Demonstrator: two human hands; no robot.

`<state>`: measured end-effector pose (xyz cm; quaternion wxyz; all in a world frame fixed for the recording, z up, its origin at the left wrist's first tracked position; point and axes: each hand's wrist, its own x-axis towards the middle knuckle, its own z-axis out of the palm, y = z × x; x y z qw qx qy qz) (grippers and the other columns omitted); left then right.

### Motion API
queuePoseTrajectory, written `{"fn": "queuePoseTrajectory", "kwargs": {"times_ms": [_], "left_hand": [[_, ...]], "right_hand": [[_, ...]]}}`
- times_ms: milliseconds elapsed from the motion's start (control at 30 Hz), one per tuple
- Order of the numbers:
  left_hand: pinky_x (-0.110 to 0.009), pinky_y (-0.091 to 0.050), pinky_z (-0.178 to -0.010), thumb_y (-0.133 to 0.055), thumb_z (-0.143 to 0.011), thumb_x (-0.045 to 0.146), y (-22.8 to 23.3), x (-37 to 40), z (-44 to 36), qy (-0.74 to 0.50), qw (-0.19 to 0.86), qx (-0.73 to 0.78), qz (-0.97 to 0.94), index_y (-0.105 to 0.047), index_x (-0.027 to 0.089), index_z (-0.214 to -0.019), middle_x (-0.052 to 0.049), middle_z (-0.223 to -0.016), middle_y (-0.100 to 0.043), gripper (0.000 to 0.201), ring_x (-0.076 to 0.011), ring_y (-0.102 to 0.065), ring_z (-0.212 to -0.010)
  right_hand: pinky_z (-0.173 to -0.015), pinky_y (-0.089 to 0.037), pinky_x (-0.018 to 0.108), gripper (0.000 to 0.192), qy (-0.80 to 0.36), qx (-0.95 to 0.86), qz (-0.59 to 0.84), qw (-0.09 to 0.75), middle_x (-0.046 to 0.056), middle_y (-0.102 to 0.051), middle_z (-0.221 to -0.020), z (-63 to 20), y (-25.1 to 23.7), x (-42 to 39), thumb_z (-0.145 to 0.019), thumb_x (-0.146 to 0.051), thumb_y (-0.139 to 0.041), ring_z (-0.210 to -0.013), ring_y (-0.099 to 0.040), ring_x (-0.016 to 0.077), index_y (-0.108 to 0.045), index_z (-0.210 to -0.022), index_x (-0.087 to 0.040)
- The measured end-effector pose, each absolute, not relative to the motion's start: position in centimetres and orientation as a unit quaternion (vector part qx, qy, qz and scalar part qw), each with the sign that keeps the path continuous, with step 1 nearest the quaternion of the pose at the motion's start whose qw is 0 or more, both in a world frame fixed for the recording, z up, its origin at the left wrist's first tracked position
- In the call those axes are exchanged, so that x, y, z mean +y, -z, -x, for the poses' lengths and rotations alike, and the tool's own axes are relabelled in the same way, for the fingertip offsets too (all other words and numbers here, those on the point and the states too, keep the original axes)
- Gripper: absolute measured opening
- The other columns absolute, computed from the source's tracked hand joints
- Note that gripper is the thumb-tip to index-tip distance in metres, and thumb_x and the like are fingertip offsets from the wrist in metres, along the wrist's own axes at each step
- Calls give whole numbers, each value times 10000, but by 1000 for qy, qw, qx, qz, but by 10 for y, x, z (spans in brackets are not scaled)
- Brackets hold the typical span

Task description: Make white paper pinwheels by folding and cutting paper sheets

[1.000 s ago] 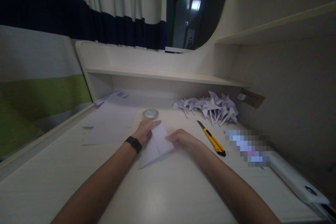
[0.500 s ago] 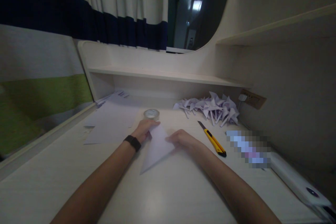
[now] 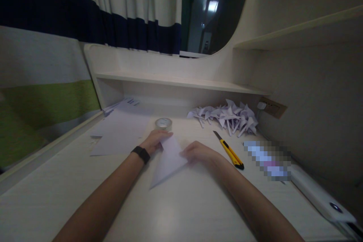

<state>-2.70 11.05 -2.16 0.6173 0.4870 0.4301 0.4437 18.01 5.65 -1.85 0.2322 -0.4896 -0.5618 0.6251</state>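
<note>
A white sheet folded into a triangle (image 3: pixel 168 162) lies flat on the pale desk (image 3: pixel 181 211), its point toward me. My left hand (image 3: pixel 155 140), with a black band at the wrist, presses on the triangle's far left corner. My right hand (image 3: pixel 195 152) rests on its right corner, fingers curled on the paper. A roll of clear tape (image 3: pixel 163 123) stands just beyond my left hand.
Loose white sheets (image 3: pixel 121 130) lie at the left. A yellow utility knife (image 3: pixel 229 150) lies right of my right hand. A heap of folded paper pinwheels (image 3: pixel 229 116) sits under the low shelf (image 3: pixel 176 80). A white flat device (image 3: pixel 320 196) lies at the right edge.
The raised flap of the sheet has been pressed down, so the paper now lies as a flat triangle. Both hands stay on its corners.
</note>
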Motion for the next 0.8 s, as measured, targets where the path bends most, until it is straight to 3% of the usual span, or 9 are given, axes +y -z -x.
{"fn": "queuePoseTrajectory", "kwargs": {"times_ms": [167, 567, 800], "left_hand": [[-250, -376, -486, -813, -521, 321, 25, 114, 28, -447, 612, 435, -487, -611, 130, -645, -28, -589, -610, 305, -140, -539, -508], [-256, -362, -453, -768, -538, 245, 30, 118, 27, -443, 614, 443, -480, -596, 134, -602, -30, -556, -588, 215, -144, -522, -466], [-257, -357, -447, -775, -562, 267, 22, 112, 26, -459, 610, 440, -473, -597, 133, -608, -29, -548, -587, 227, -145, -519, -462]], "right_hand": [[-422, -495, 172, 205, -612, -532, 527, 253, 18, -625, -483, -177, 27, 60, -643, -229, -799, -423, -574, 102, -639, -588, -113], [-442, -466, 168, 206, -623, -569, 517, 147, 74, -707, -600, -185, 16, 56, -669, -276, -762, -476, -627, 110, -683, -656, -86], [-379, -313, 153, 212, -613, -631, 472, 55, 67, -713, -625, -208, -4, 52, -600, -275, -774, -511, -634, 105, -697, -654, -85]]}}
